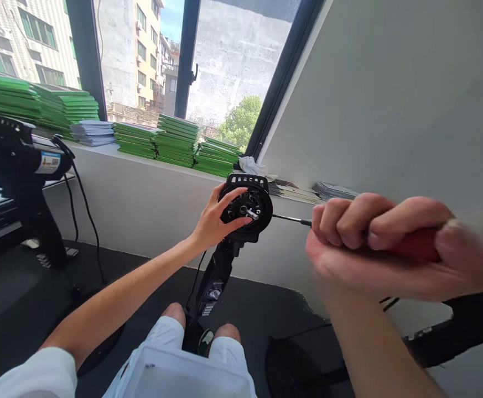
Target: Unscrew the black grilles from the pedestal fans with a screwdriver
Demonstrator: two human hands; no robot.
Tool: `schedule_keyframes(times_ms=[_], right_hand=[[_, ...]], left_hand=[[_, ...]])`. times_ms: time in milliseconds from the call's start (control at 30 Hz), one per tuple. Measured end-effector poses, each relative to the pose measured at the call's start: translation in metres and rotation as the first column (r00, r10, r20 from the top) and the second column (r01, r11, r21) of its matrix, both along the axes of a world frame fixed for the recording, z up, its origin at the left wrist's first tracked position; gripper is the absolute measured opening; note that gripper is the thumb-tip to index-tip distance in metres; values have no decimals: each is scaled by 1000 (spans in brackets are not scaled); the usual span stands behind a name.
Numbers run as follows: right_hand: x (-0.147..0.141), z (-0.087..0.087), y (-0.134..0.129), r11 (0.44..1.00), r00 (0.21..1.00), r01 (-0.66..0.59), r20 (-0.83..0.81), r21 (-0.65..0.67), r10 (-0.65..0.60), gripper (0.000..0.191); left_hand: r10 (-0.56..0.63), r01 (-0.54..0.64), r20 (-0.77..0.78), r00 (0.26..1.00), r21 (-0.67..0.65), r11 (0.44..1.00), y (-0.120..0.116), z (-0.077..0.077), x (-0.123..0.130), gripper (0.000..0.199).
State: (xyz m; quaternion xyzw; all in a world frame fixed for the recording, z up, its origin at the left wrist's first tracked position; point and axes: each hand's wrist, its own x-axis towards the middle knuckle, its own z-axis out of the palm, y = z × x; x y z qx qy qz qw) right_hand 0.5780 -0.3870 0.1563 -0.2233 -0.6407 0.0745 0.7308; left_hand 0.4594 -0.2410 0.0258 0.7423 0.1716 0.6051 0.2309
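In front of me a black fan head (261,226) tops a black stand (217,271). Its round face, bare of blades, shows a metal shaft (253,214) in the middle. My left hand (216,218) grips this head from the left, thumb and fingers spread over its face. On the right, my right hand (374,243) is closed round the red handle (417,246) of a screwdriver. The screwdriver's thin metal shank (289,219) points left and reaches the right side of the fan head; whether its tip sits in a screw I cannot tell.
Green stacks (175,141) of flat items line the window sill. Another black fan (25,160) stands at left with hanging cables. A white plastic tray (187,376) rests on my lap. At lower right are a round black base (291,367) and black stand parts (457,326).
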Motion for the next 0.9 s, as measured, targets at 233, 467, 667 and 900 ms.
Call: schedule_keyframes(times_ms=[233,467,667,900], right_hand=[[-7,-1,27,991,991,-131,40,37,129,43],[-1,1,31,981,977,-188,107,53,182,38],[-2,-11,39,970,971,-202,156,137,180,39],[15,-27,11,830,659,259,538,494,-526,17]], left_hand=[[27,-26,-18,999,41,999,0,0,0,56],[12,-11,-40,999,34,999,1,2,0,56],[-4,5,-25,1000,16,1000,1,2,1,56],[20,-19,-21,1000,27,999,8,0,4,57]])
